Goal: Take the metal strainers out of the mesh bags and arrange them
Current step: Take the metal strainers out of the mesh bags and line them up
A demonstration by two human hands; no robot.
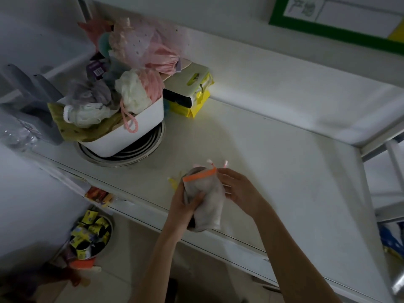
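Observation:
A grey mesh bag [207, 202] with an orange band at its mouth is held over the front edge of the white shelf [273, 162]. My left hand [185, 204] grips the bag's side and middle, thumb across it. My right hand [237, 189] holds the bag's right side near the orange band. Something dark shows at the bag's lower end; I cannot tell what is inside. Pink and yellow cord ends [225, 164] stick out behind the bag. A stack of round metal strainers [140, 149] lies on the shelf under a white bin.
The white bin [140, 130] is heaped with bath puffs and mesh bags. Yellow packets [192, 99] under a white box sit behind it. A basket of yellow-labelled rolls [91, 235] stands on the floor at lower left. A shelf frame rises at right.

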